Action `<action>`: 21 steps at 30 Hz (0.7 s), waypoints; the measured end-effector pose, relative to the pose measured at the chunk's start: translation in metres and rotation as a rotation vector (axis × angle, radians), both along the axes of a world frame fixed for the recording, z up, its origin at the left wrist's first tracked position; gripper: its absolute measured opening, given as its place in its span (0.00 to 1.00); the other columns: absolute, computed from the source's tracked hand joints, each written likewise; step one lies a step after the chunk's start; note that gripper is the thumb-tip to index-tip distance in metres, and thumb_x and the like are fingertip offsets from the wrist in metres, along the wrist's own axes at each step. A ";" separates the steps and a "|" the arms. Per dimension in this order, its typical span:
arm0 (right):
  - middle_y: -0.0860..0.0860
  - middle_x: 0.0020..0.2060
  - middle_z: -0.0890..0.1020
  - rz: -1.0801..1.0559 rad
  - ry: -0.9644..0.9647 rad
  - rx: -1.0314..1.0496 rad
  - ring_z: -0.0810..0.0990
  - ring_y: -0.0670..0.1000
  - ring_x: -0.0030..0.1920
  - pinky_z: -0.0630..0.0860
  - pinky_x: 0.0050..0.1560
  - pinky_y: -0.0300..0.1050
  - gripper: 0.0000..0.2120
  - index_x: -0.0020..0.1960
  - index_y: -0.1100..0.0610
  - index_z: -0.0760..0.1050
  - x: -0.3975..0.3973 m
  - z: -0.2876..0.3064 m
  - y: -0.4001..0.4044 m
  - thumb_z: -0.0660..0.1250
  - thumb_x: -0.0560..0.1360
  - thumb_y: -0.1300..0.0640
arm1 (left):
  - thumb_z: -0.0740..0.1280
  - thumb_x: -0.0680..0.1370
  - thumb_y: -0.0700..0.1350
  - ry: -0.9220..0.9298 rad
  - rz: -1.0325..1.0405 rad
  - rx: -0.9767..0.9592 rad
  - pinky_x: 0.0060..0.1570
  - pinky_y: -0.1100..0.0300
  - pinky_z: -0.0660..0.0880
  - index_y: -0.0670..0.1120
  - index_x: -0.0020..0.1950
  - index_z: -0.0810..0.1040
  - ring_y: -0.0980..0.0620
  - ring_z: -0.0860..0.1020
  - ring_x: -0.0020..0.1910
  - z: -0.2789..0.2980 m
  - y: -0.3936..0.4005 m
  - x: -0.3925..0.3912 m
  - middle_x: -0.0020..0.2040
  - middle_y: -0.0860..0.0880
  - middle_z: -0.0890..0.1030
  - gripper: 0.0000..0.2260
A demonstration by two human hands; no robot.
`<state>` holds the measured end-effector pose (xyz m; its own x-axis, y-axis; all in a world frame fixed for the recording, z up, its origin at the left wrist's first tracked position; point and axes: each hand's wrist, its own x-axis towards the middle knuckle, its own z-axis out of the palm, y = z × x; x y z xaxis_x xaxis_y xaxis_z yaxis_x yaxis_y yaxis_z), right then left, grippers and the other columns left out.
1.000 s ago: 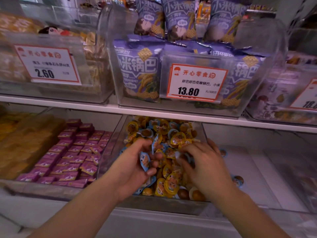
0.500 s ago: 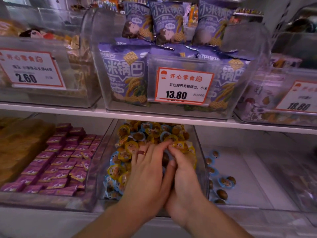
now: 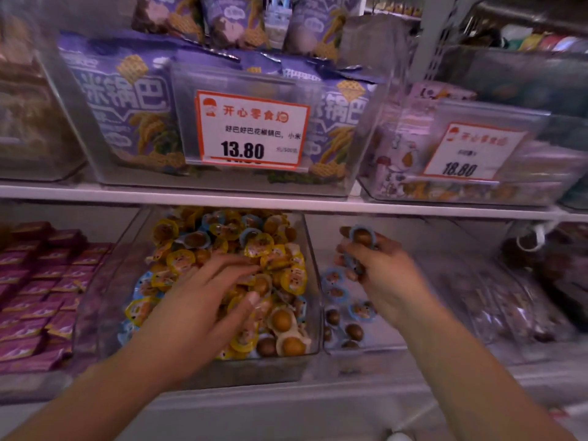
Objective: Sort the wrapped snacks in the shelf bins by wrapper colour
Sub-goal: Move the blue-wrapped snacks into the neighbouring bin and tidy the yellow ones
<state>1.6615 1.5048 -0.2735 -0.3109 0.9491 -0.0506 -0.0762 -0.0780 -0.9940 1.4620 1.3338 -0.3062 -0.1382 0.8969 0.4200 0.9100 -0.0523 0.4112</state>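
Right hand (image 3: 380,275) has swung from the mixed bin (image 3: 313,281) over its neighbour (image 3: 394,343), pinching blue-wrapped snacks (image 3: 361,238) that a loose pinch could spill, while left hand (image 3: 203,300) rests spread-fingered on the pile.

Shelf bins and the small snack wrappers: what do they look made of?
Middle bin: likely clear rigid plastic; its contents show through the glossy walls. Blue-rimmed snacks held in the right hand: probably thin glossy plastic film, with brown contents visible.
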 end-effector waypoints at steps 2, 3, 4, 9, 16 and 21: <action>0.61 0.39 0.79 0.012 -0.103 -0.062 0.78 0.58 0.39 0.75 0.36 0.43 0.06 0.49 0.61 0.79 0.012 -0.011 0.025 0.65 0.77 0.69 | 0.56 0.78 0.61 0.020 0.050 -0.010 0.57 0.49 0.75 0.53 0.64 0.78 0.52 0.77 0.60 -0.001 0.001 -0.008 0.65 0.56 0.75 0.21; 0.61 0.41 0.79 0.036 -0.179 -0.077 0.77 0.58 0.42 0.73 0.42 0.47 0.05 0.51 0.62 0.78 0.016 -0.018 0.036 0.66 0.77 0.67 | 0.56 0.78 0.61 0.039 0.081 -0.035 0.57 0.49 0.75 0.53 0.64 0.79 0.50 0.77 0.59 -0.003 0.001 -0.012 0.65 0.55 0.75 0.22; 0.60 0.45 0.80 0.056 -0.248 -0.089 0.77 0.58 0.46 0.71 0.46 0.50 0.08 0.56 0.61 0.78 0.020 -0.025 0.047 0.68 0.77 0.64 | 0.56 0.77 0.61 0.057 0.110 -0.059 0.57 0.50 0.74 0.53 0.64 0.79 0.49 0.77 0.60 -0.004 0.002 -0.015 0.65 0.54 0.75 0.23; 0.57 0.59 0.82 -0.084 -0.552 0.213 0.80 0.53 0.58 0.72 0.55 0.38 0.12 0.61 0.61 0.80 0.026 -0.037 0.070 0.66 0.78 0.62 | 0.55 0.76 0.62 0.070 0.165 -0.108 0.62 0.48 0.73 0.49 0.66 0.78 0.46 0.74 0.67 -0.003 0.002 -0.028 0.67 0.49 0.76 0.26; 0.39 0.49 0.84 0.079 -0.418 0.685 0.81 0.37 0.51 0.75 0.53 0.32 0.12 0.52 0.45 0.81 -0.019 0.000 -0.004 0.60 0.74 0.50 | 0.59 0.77 0.53 0.180 0.205 0.047 0.68 0.42 0.67 0.51 0.61 0.80 0.46 0.80 0.57 0.023 -0.022 -0.044 0.60 0.52 0.80 0.17; 0.53 0.58 0.82 0.402 -0.762 0.907 0.79 0.54 0.60 0.74 0.57 0.43 0.22 0.67 0.50 0.75 -0.104 -0.002 -0.035 0.62 0.76 0.44 | 0.59 0.77 0.51 0.265 0.289 -0.031 0.69 0.42 0.64 0.49 0.60 0.80 0.42 0.78 0.59 0.019 -0.047 -0.058 0.60 0.48 0.79 0.17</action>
